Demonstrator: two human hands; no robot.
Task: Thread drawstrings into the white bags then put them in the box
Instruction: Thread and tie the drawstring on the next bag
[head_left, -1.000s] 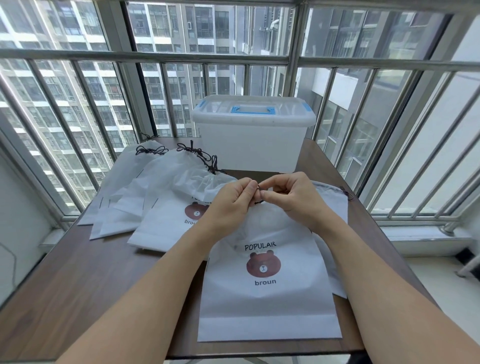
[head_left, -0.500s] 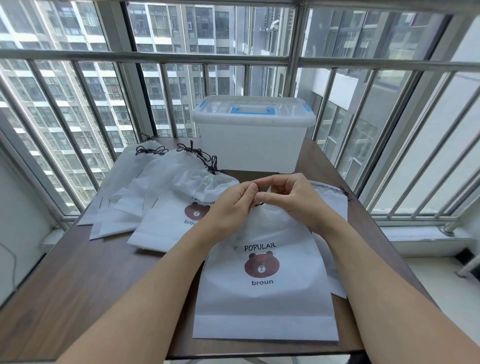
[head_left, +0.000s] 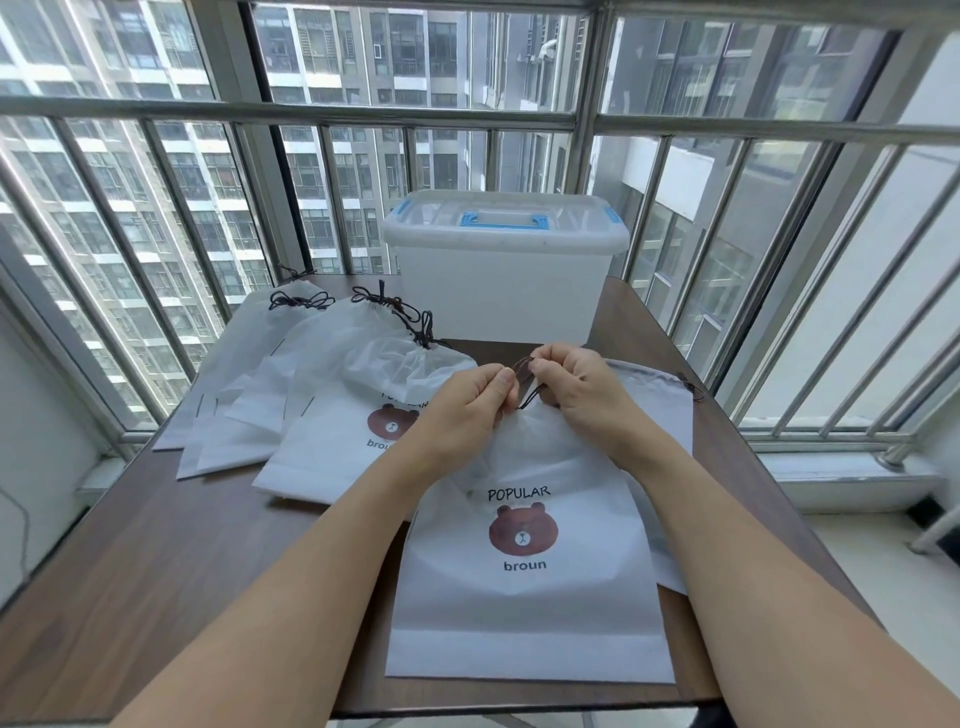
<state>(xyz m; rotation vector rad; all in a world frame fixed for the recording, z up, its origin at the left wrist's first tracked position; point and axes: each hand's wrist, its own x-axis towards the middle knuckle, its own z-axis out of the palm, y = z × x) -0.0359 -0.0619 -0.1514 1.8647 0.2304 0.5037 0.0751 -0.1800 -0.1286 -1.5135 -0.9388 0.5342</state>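
Drawstring (head_left: 525, 384) pinched betw both hands just above the mouth of the white bag (head_left: 530, 582): L hand (head_left: 467, 402) thumb and forefinger nip one bit, R hand (head_left: 576, 387) fingers curl round the dark cord end. Cord runs short, slanting from R fingertips down into the gathered bag top. Bag lies flat on the table (head_left: 156, 571), long axis running away from me, mouth pointing toward the box (head_left: 501, 270), printed bear facing up. Box sits lid on, beyond the bag at table's far edge. Strung bags (head_left: 311, 415) fan out left of the box, nearer me.
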